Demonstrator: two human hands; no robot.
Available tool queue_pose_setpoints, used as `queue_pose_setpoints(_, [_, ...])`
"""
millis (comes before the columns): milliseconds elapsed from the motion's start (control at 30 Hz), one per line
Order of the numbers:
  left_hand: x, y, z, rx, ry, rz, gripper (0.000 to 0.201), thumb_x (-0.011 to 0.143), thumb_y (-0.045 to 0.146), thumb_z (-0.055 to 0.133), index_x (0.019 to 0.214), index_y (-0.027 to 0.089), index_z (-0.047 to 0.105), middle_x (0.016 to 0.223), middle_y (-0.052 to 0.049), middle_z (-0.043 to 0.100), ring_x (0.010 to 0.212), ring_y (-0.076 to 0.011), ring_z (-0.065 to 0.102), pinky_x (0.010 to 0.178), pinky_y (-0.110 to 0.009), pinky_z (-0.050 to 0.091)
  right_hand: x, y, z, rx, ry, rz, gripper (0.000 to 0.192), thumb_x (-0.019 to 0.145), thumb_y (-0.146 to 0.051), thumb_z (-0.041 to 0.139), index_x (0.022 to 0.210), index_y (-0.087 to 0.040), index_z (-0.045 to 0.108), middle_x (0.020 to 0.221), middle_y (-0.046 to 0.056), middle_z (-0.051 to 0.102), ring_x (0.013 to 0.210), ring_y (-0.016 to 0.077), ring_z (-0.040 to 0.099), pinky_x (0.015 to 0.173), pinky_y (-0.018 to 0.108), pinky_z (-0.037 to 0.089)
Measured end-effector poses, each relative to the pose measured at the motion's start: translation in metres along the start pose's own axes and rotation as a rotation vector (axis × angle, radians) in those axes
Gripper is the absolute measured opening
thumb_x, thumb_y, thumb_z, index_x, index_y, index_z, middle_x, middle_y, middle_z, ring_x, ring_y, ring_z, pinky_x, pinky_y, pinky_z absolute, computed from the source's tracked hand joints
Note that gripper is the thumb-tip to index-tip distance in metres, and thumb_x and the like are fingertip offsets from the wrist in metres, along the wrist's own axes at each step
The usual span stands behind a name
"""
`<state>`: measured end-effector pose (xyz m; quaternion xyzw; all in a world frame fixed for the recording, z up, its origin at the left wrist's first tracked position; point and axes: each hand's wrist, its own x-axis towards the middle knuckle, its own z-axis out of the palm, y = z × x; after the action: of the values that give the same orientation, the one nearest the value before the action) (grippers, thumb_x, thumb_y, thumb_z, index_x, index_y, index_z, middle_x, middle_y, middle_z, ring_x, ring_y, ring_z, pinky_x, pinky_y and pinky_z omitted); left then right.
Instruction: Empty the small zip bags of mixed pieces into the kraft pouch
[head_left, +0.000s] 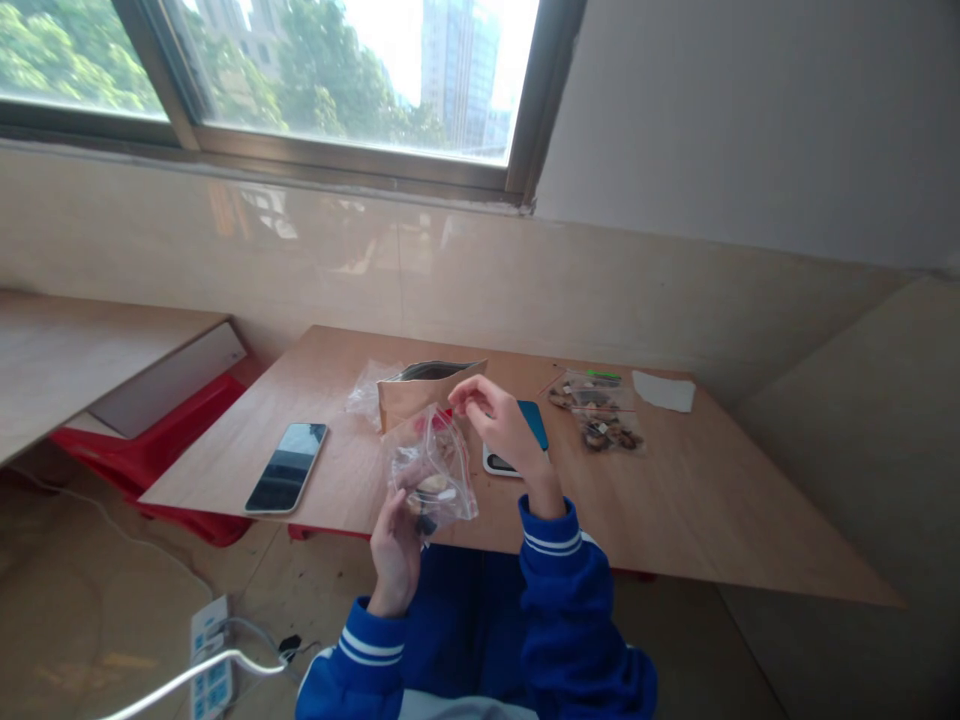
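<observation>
My left hand (pixel 396 555) grips the lower left side of a clear zip bag (pixel 450 500). Some dark and pale pieces sit low in the bag, too blurred to name. Just above the bag's top right is my right hand (pixel 499 430), fingers curled together; whatever they pinch, if anything, does not show. Behind the bag stands a brown paper pouch (pixel 397 400) with its mouth open. Partly covered by my right hand is a small white scale with a blue top (pixel 534 425).
On the table's (pixel 675 500) right lie clear bags of dried brown pieces (pixel 611 432) and a torn white paper (pixel 664 391). To the left are a phone (pixel 287 468) and crumpled clear plastic (pixel 367 390). A red stool (pixel 172 455) and a power strip (pixel 212 665) are lower left.
</observation>
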<state>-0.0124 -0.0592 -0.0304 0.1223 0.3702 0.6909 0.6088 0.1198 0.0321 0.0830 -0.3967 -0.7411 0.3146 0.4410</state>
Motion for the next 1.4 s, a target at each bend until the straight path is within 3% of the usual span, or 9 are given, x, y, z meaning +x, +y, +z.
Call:
queue_pose_setpoints(100, [0.0, 0.002, -0.002, -0.031, -0.1, 0.007, 0.041, 0.072, 0.032, 0.057, 0.109, 0.019, 0.069, 0.116, -0.007, 0.07, 0.116, -0.0264, 0.059, 0.093, -0.039, 0.049, -0.017, -0.001, -0.011, -0.038, -0.248, 0.098, 0.024, 0.084, -0.01, 0.043, 0.083, -0.018, 0.065, 0.084, 0.003, 0.068, 0.078, 0.0152, 0.063, 0.074, 0.028, 0.049])
queue_pose_setpoints(167, [-0.001, 0.003, -0.003, -0.029, -0.178, 0.007, 0.047, 0.071, 0.029, 0.054, 0.116, 0.02, 0.067, 0.122, -0.007, 0.067, 0.119, -0.0276, 0.057, 0.094, -0.041, 0.048, -0.026, 0.002, -0.013, -0.067, -0.334, 0.123, 0.022, 0.084, -0.009, 0.047, 0.085, -0.018, 0.067, 0.087, 0.003, 0.07, 0.081, 0.0153, 0.064, 0.073, 0.027, 0.048])
queue_pose_setpoints(333, [-0.004, 0.004, -0.004, 0.061, -0.229, -0.002, 0.046, 0.076, 0.027, 0.06, 0.121, 0.023, 0.064, 0.125, -0.005, 0.066, 0.124, -0.0259, 0.054, 0.101, -0.038, 0.043, -0.035, 0.012, -0.007, -0.107, -0.429, 0.163, 0.012, 0.083, -0.016, 0.061, 0.093, -0.017, 0.068, 0.093, 0.005, 0.07, 0.083, 0.0177, 0.064, 0.074, 0.028, 0.049])
queue_pose_setpoints(433, [-0.002, 0.003, -0.005, 0.124, -0.196, 0.001, 0.048, 0.075, 0.027, 0.067, 0.123, 0.025, 0.062, 0.124, -0.004, 0.067, 0.122, -0.0255, 0.056, 0.099, -0.036, 0.044, -0.038, 0.016, -0.004, -0.059, -0.457, 0.194, 0.019, 0.083, -0.028, 0.067, 0.098, -0.017, 0.067, 0.095, 0.005, 0.07, 0.085, 0.0186, 0.065, 0.074, 0.029, 0.051])
queue_pose_setpoints(667, [0.004, -0.009, -0.006, 0.234, -0.173, 0.119, 0.034, 0.072, 0.028, 0.077, 0.101, 0.021, 0.061, 0.105, -0.005, 0.071, 0.099, -0.0199, 0.066, 0.088, -0.032, 0.049, -0.044, 0.027, 0.006, 0.047, -0.477, 0.233, 0.024, 0.082, -0.03, 0.069, 0.102, -0.016, 0.068, 0.104, 0.008, 0.072, 0.094, 0.0216, 0.067, 0.08, 0.033, 0.053])
queue_pose_setpoints(767, [0.003, -0.009, -0.005, 0.308, -0.158, 0.192, 0.032, 0.072, 0.028, 0.077, 0.099, 0.02, 0.062, 0.102, -0.004, 0.071, 0.095, -0.0194, 0.067, 0.085, -0.03, 0.05, -0.044, 0.029, 0.01, 0.138, -0.486, 0.237, 0.027, 0.081, -0.031, 0.069, 0.103, -0.016, 0.069, 0.108, 0.009, 0.072, 0.098, 0.0228, 0.067, 0.086, 0.035, 0.053])
queue_pose_setpoints(933, [0.003, -0.003, -0.004, 0.387, -0.085, 0.201, 0.031, 0.072, 0.031, 0.077, 0.098, 0.017, 0.068, 0.096, -0.005, 0.073, 0.09, -0.0207, 0.067, 0.083, -0.029, 0.049, -0.043, 0.029, 0.011, 0.305, -0.414, 0.251, 0.038, 0.074, -0.041, 0.075, 0.103, -0.016, 0.072, 0.11, 0.009, 0.073, 0.103, 0.0257, 0.068, 0.092, 0.038, 0.052])
queue_pose_setpoints(1067, [0.005, -0.003, -0.003, 0.29, -0.036, 0.16, 0.036, 0.07, 0.035, 0.078, 0.101, 0.017, 0.071, 0.103, -0.007, 0.073, 0.096, -0.0208, 0.066, 0.085, -0.029, 0.049, -0.044, 0.03, 0.015, 0.337, -0.364, 0.268, 0.038, 0.074, -0.04, 0.075, 0.103, -0.015, 0.073, 0.103, 0.009, 0.075, 0.096, 0.0256, 0.07, 0.087, 0.039, 0.054])
queue_pose_setpoints(1400, [0.007, 0.0, 0.0, 0.098, 0.058, -0.006, 0.029, 0.07, 0.029, 0.079, 0.096, 0.017, 0.073, 0.102, -0.005, 0.074, 0.087, -0.0137, 0.069, 0.073, -0.02, 0.051, -0.047, 0.024, 0.015, 0.209, -0.202, 0.312, 0.017, 0.076, -0.027, 0.07, 0.086, -0.014, 0.076, 0.091, 0.009, 0.077, 0.086, 0.024, 0.071, 0.08, 0.035, 0.055])
